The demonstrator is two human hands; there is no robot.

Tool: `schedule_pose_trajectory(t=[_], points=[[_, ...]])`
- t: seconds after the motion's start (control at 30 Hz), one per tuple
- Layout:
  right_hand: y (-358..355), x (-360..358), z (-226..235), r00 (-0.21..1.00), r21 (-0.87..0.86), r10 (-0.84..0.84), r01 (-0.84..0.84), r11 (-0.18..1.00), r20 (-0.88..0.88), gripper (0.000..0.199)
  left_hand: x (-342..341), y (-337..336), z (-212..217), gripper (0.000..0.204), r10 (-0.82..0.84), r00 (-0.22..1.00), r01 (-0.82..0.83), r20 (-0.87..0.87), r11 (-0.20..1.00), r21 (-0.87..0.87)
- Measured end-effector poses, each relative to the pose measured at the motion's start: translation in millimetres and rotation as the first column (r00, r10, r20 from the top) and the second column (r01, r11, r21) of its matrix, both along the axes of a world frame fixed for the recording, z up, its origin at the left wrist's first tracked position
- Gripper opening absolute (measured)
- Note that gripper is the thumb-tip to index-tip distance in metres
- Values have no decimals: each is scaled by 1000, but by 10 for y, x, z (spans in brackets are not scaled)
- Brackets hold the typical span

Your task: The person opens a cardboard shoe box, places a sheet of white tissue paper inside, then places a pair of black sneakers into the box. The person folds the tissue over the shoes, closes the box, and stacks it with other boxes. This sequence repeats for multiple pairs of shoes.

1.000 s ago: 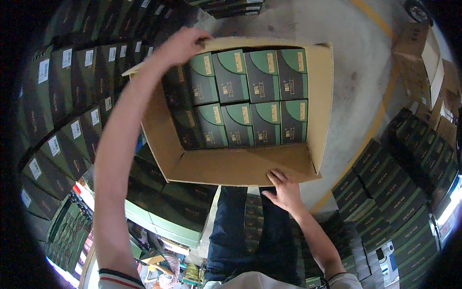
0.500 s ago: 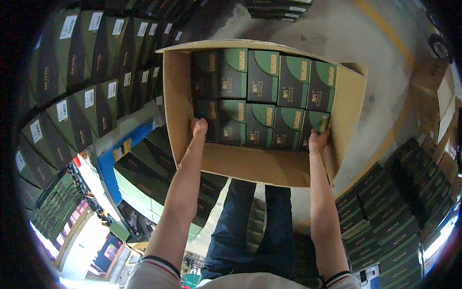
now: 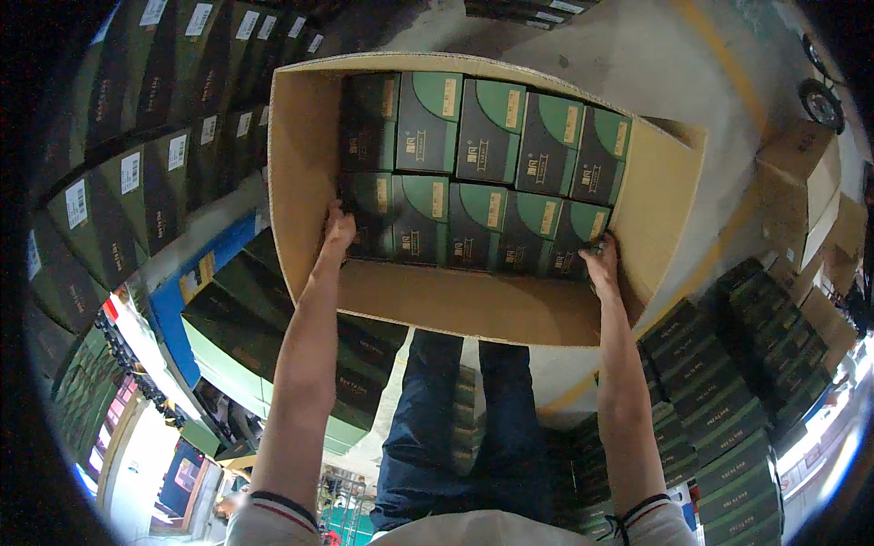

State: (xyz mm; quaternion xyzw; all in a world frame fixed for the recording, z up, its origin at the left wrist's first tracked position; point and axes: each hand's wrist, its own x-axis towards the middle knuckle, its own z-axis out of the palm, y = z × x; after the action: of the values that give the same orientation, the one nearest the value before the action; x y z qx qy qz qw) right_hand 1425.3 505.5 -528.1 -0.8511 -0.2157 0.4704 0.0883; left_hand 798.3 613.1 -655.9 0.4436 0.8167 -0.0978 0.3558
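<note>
A large open cardboard carton (image 3: 473,314) sits in front of me, holding two rows of black-and-green boxes (image 3: 487,136). My left hand (image 3: 339,227) is inside by the left wall, its fingers curled at the outer end of the near row's leftmost box (image 3: 371,217). At the other end of that row, my right hand (image 3: 601,262) grips the rightmost box (image 3: 575,237), with the thumb side showing on top. The fingertips of both hands are partly hidden between the boxes and the carton walls.
Stacked dark boxes with white labels (image 3: 127,173) rise at the left. More dark green boxes (image 3: 715,419) are piled at the lower right. Brown cartons (image 3: 801,187) and a black wheel (image 3: 821,105) stand at the far right. A yellow line (image 3: 728,64) runs along the floor.
My left hand has shifted left, from over the leftmost box to its outer end. The carton now appears larger and farther left in view. My right hand stays at the right end of the row.
</note>
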Motion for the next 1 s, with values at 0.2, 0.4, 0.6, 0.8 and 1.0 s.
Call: schedule_pose_trajectory(t=[0.2, 0.4, 0.6, 0.8, 1.0], points=[[-68, 225, 276, 972, 37, -94, 104, 994, -215, 82, 160, 188, 514, 58, -164, 984, 167, 67, 985, -33], [48, 163, 1022, 947, -61, -5, -16, 998, -322, 105, 259, -112, 1256, 65, 245, 953, -248, 176, 969, -8], [-128, 201, 1507, 873, 37, -101, 134, 990, -477, 102, 654, 322, 2360, 68, 170, 973, -195, 158, 969, 152], [-183, 315, 2334, 822, -50, -194, 199, 979, -535, 101, 820, 392, 3538, 63, 297, 922, -341, 251, 927, 159], [-466, 439, 2817, 844, 86, -77, 144, 986, -531, 97, 833, 270, 4117, 53, 353, 840, -470, 413, 853, 227]])
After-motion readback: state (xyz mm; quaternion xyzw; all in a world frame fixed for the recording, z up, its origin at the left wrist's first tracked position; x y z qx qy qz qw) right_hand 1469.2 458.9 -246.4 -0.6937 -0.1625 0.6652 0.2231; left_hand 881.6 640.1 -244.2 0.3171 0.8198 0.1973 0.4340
